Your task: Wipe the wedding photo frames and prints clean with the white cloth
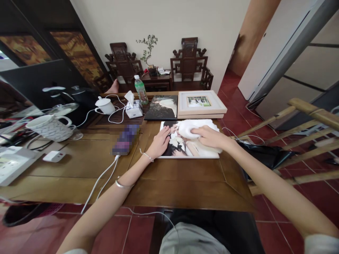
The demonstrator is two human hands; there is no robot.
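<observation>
The table (pixel 182 187) is of brown wood, and thin seam lines run across its top. On its right part lies the photo (pixel 173 144), flat and with white edges, behind the near edge of the table. The left hand (pixel 159 141) is opened and rests on the left side of the photo, its fingers stretched out. The right hand (pixel 212 137) has its fingers bent upon a white cloth (pixel 188 127), which it holds against the upper part of the photo; its thumb I cannot make out.

Just behind the photo are a dark picture (pixel 161 106) and, to the right of it, a pale frame (pixel 218 103), which seems to lie on another one. A bottle (pixel 141 92) and a tissue box (pixel 134 110) stand to the left of these. Farther left are a lidded cup (pixel 104 106), a mug (pixel 47 128), an adapter (pixel 54 156) and a power strip (pixel 16 165). The phone (pixel 125 139), blurred, has a white cable (pixel 98 180) at its near end.

Beyond the table, two carved chairs (pixel 189 61) stand before a pale wall (pixel 169 17), with a small plant (pixel 149 47) between them. Another person's bare foot (pixel 114 87) shows near the left chair. The floor (pixel 143 229) has red tiles, and at the right stands a wooden chair (pixel 278 110).
</observation>
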